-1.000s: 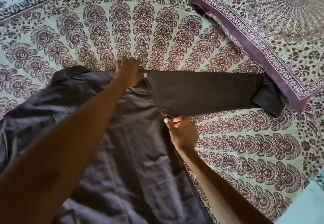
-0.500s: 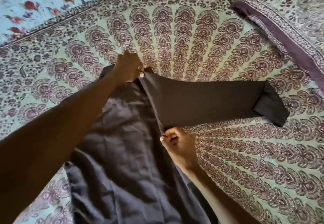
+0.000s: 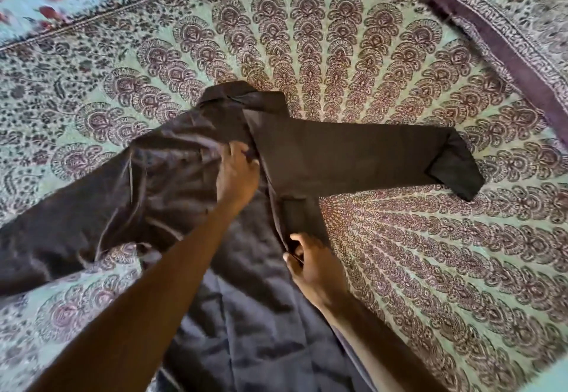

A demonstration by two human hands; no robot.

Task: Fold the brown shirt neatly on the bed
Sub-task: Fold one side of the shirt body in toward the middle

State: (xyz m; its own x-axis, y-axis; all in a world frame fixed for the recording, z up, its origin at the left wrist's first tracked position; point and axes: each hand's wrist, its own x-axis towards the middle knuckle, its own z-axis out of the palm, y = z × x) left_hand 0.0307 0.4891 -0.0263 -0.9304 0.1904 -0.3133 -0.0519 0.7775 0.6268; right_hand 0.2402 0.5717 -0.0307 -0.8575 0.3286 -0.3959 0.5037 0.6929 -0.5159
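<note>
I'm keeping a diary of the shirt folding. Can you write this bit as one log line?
step: folding brown shirt | left hand: pressing near shoulder seam | right hand: pinching side edge | sleeve: flat, out right | bed

Bare bedspread (image 3: 430, 268) lies open right of the brown shirt (image 3: 190, 182). A pillow (image 3: 504, 41) blocks the far right corner

Both bare forearms were extended forward; the left hand (image 3: 236, 173) was laid palm-down with fingers closed, the right hand (image 3: 310, 265) pinched shut, nearer the body.
</note>
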